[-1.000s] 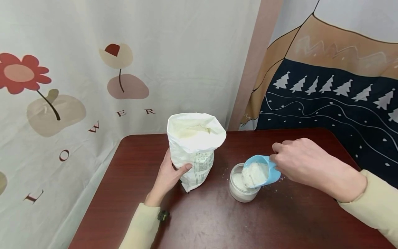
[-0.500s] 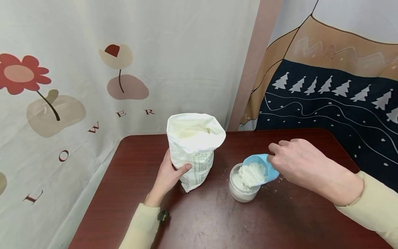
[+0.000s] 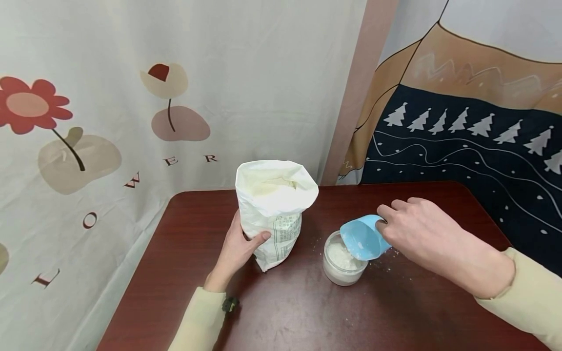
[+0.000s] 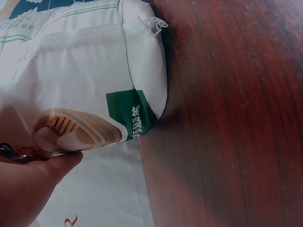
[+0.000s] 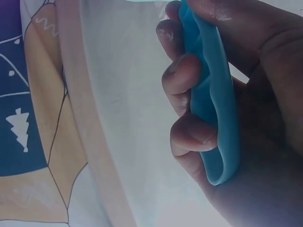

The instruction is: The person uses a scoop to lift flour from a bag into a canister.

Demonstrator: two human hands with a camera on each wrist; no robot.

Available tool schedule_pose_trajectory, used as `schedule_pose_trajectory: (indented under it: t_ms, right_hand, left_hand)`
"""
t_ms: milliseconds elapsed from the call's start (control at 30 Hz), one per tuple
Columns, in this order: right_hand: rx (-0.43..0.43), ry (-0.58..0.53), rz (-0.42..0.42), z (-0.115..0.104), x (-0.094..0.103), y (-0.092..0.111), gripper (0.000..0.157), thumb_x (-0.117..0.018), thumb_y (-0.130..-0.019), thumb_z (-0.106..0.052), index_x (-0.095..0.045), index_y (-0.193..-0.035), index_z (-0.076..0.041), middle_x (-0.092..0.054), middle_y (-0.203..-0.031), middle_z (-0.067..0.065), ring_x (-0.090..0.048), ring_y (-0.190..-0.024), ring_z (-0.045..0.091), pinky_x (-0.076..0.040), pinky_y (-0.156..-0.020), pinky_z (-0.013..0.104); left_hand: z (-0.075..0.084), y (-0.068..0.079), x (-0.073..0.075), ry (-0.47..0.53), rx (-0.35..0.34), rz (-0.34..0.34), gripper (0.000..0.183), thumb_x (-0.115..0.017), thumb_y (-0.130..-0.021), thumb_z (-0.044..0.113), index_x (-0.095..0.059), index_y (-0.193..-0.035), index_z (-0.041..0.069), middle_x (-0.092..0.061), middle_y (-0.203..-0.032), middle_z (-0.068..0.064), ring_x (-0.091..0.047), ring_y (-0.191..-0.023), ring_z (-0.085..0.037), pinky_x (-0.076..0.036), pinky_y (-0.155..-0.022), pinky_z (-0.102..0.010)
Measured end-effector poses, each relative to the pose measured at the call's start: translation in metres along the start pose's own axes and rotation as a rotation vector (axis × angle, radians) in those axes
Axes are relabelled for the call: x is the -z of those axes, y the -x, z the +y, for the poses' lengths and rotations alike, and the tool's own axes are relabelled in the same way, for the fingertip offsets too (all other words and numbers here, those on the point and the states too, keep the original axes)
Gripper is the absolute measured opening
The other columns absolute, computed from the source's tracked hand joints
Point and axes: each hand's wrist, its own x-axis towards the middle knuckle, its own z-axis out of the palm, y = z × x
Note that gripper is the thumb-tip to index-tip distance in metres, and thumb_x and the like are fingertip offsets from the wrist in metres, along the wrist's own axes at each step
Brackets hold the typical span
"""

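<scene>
My left hand [image 3: 237, 248] grips the lower left side of a white paper bag [image 3: 274, 214], which stands open at the top with white powder inside. In the left wrist view the bag [image 4: 85, 71] shows a green printed patch, and fingers press its side. My right hand [image 3: 426, 234] holds a blue scoop [image 3: 364, 239] by its handle. The right wrist view shows the fingers curled round that ridged handle [image 5: 225, 109]. The scoop is tipped over the rim of a clear jar [image 3: 344, 273], its bowl bare but for a little powder. White powder lies in the jar.
Everything stands on a dark red wooden table [image 3: 285, 317]. Specks of powder are scattered around the jar. Behind the table hang a pale curtain [image 3: 263, 87] with flower prints and a dark cloth [image 3: 461, 141] with white trees.
The blue scoop has tipped further left and down, and the heap of powder in it has slid into the jar. My left hand and the bag stay in place.
</scene>
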Motion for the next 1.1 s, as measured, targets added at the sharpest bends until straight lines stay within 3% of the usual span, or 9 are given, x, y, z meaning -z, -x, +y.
schedule_pose_trajectory:
  t_ms: [267, 600, 800, 933, 1100]
  right_hand:
    - [0.005, 0.010, 0.001, -0.002, 0.000, 0.001, 0.041, -0.104, -0.051, -0.008, -0.080, -0.084, -0.010, -0.065, -0.081, 0.008, -0.054, -0.063, 0.020, -0.044, -0.052, 0.028]
    - [0.008, -0.007, 0.032, 0.000, 0.004, 0.003, 0.043, -0.103, -0.052, -0.006, -0.080, -0.088, -0.009, -0.066, -0.083, 0.008, -0.056, -0.065, 0.021, -0.043, -0.053, 0.028]
    - [-0.008, -0.058, 0.058, 0.004, -0.003, 0.010, 0.041, -0.102, -0.053, -0.005, -0.081, -0.088, -0.011, -0.068, -0.085, 0.007, -0.058, -0.065, 0.020, -0.045, -0.052, 0.028]
    - [-0.023, -0.100, 0.084, 0.011, -0.010, 0.019, 0.042, -0.103, -0.053, -0.013, -0.080, -0.088, -0.012, -0.066, -0.082, 0.004, -0.058, -0.062, 0.018, -0.050, -0.053, 0.028]
    - [-0.073, -0.207, 0.119, 0.021, -0.021, 0.033, 0.037, -0.102, -0.059, -0.021, -0.078, -0.087, -0.018, -0.056, -0.075, -0.006, -0.049, -0.059, 0.008, -0.048, -0.050, 0.024]
  left_hand:
    - [0.000, 0.000, -0.001, 0.001, 0.010, 0.003, 0.100, -0.085, -0.082, 0.054, -0.034, -0.158, 0.017, -0.047, -0.150, -0.007, -0.049, -0.134, -0.027, -0.038, -0.111, -0.053]
    - [0.001, 0.001, 0.000, 0.006, 0.010, 0.001, 0.101, -0.084, -0.081, 0.059, -0.034, -0.158, 0.017, -0.047, -0.150, -0.007, -0.049, -0.135, -0.028, -0.038, -0.111, -0.054]
    - [0.000, 0.001, -0.001, 0.007, 0.006, 0.002, 0.100, -0.085, -0.081, 0.055, -0.035, -0.158, 0.016, -0.048, -0.149, -0.007, -0.049, -0.134, -0.027, -0.038, -0.111, -0.053]
    - [0.000, 0.001, -0.001, -0.001, 0.008, 0.004, 0.099, -0.086, -0.081, 0.053, -0.035, -0.158, 0.015, -0.049, -0.148, -0.008, -0.049, -0.133, -0.027, -0.038, -0.111, -0.053]
    - [0.001, 0.000, -0.001, -0.005, 0.015, 0.003, 0.099, -0.086, -0.081, 0.052, -0.034, -0.158, 0.016, -0.048, -0.149, -0.007, -0.049, -0.134, -0.027, -0.038, -0.111, -0.052]
